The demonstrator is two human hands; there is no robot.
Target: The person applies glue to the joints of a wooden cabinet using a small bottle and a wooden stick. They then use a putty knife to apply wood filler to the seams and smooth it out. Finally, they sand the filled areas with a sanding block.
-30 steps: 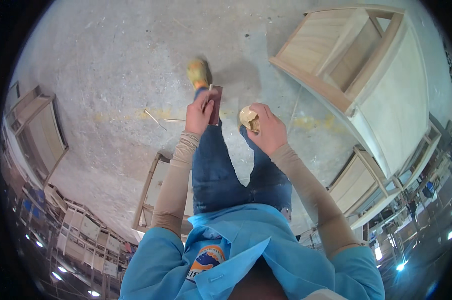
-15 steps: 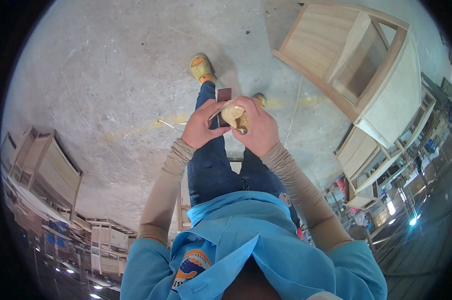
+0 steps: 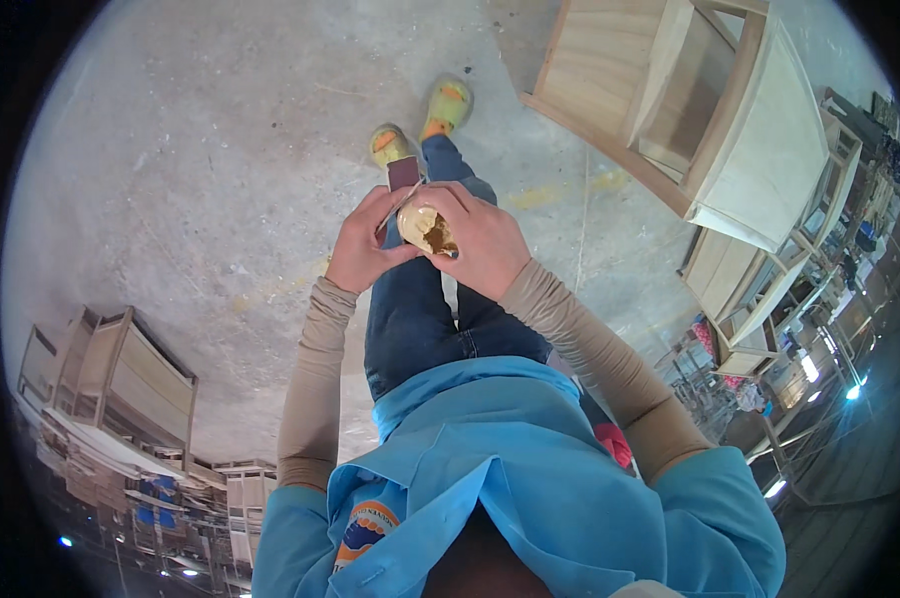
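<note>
Left hand, in the head view: the person's left hand is closed around a flat, rectangular, reddish-brown piece, whose far end stands out beyond the fingers.
Right hand: the right hand grips from above a rounded, cream-coloured object with a ragged brown-yellow patch; I cannot tell its material.
Place of the two things: both are in front of the legs, above the grey concrete floor; the cream object is just beside the brown piece, and contact between them I cannot tell.
Change: one second ago the hands are apart; now they are close together, and both yellow-green shoes show fully.
Meaning: in my judgement, the two things are now handled together, perhaps during walking.
Cabinet: a pale, unpainted wooden cabinet stands at upper right, untouched.
</note>
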